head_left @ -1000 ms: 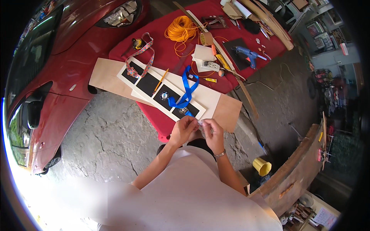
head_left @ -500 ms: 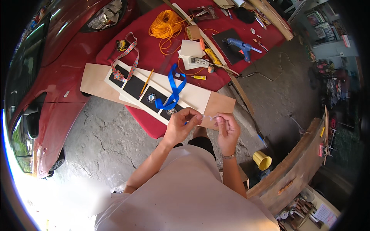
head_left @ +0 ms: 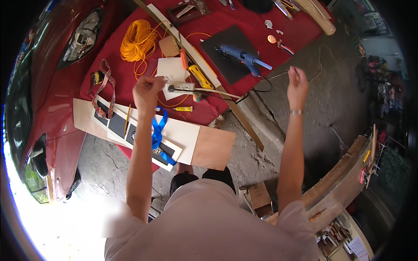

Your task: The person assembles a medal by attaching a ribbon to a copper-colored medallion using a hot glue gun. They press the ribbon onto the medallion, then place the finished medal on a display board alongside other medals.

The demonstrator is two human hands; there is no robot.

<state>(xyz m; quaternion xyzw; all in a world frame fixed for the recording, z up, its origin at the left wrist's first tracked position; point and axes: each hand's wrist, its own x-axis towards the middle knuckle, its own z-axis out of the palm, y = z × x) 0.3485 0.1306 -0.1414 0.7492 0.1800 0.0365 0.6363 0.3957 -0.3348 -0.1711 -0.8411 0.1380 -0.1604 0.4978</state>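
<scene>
Near curled hands [head_left: 146, 92] [head_left: 298, 88]: square card [head_left: 172, 67], plastic glue gun [head_left: 241, 55].

You stand in what looks like a garage workshop: a red car [head_left: 61, 106] is parked on cracked concrete [head_left: 104, 154]. Your red-covered table [head_left: 246, 28] carries a glue gun [head_left: 240, 55], tape measure [head_left: 97, 78] and coiled orange cord [head_left: 136, 43].

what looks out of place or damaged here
The plywood board sits skewed, its right end jutting past the red tablecloth over the cracked concrete floor. Ragged white scraps lie loose beyond the blue glue gun, as if torn.
</scene>
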